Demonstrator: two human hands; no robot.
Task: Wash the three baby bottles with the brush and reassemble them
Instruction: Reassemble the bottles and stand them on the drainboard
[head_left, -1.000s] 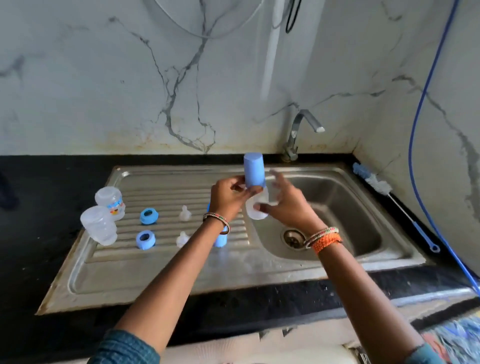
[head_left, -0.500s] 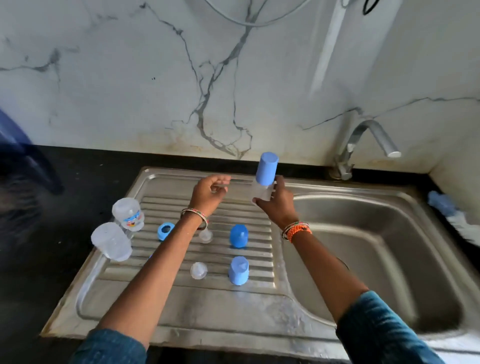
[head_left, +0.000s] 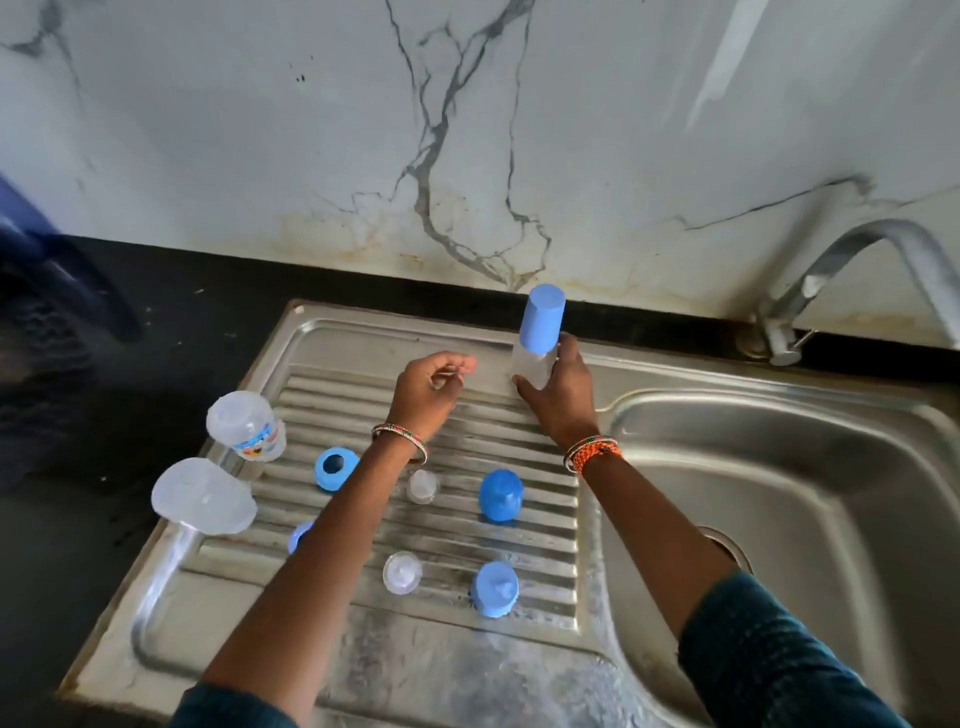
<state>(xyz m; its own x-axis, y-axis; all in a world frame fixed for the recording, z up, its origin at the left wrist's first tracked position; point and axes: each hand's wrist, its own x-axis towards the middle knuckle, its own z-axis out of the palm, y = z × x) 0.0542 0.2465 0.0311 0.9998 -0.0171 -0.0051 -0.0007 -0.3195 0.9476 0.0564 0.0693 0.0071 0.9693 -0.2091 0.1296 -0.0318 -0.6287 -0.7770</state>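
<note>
Both arms reach forward from the bottom edge, forearms bare, dark teal sleeves pushed up near the elbows. The right hand (head_left: 563, 392) is curled around the clear body of a bottle (head_left: 535, 358), held upright and tilted slightly. The left hand (head_left: 428, 387), just left of the bottle and apart from it, has loosely curled fingers with thumb and fingertips drawn together. Bangles ring both wrists.

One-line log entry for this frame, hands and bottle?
right hand: holds capped bottle upright on drainboard | left hand: empty, fingers curled | tap: off
</note>
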